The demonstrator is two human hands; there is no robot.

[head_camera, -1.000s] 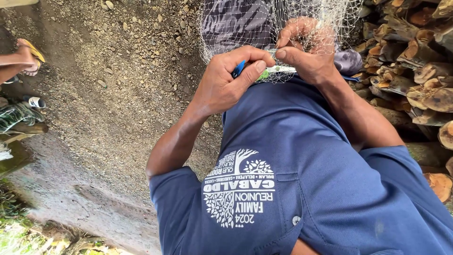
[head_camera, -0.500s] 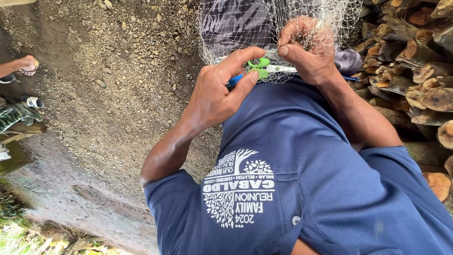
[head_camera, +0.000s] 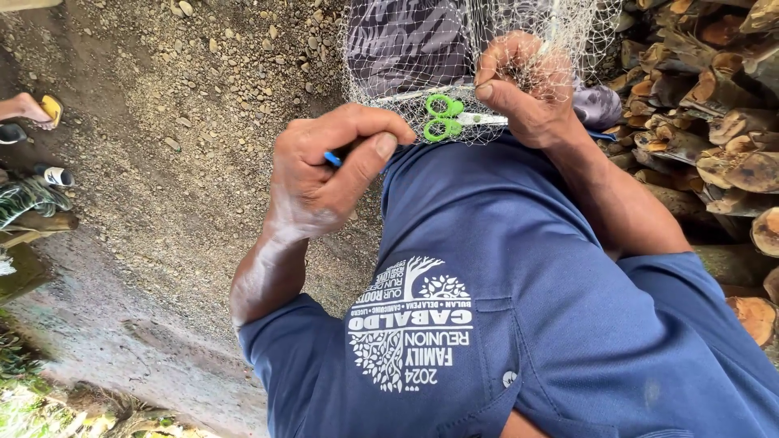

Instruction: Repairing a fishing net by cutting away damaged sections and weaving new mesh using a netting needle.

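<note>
Bare gravelly ground (head_camera: 187, 105) carries everything here, scattered with small stones. Split firewood logs (head_camera: 714, 122) are stacked on it at one side.

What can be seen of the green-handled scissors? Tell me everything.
The scissors have two bright green plastic finger loops and pale metal blades. They lie flat on the person's lap under the fine white net, loops toward the left hand, blades pointing toward the right hand, which hides their tips. They look closed. Neither hand has fingers through the loops.
</note>
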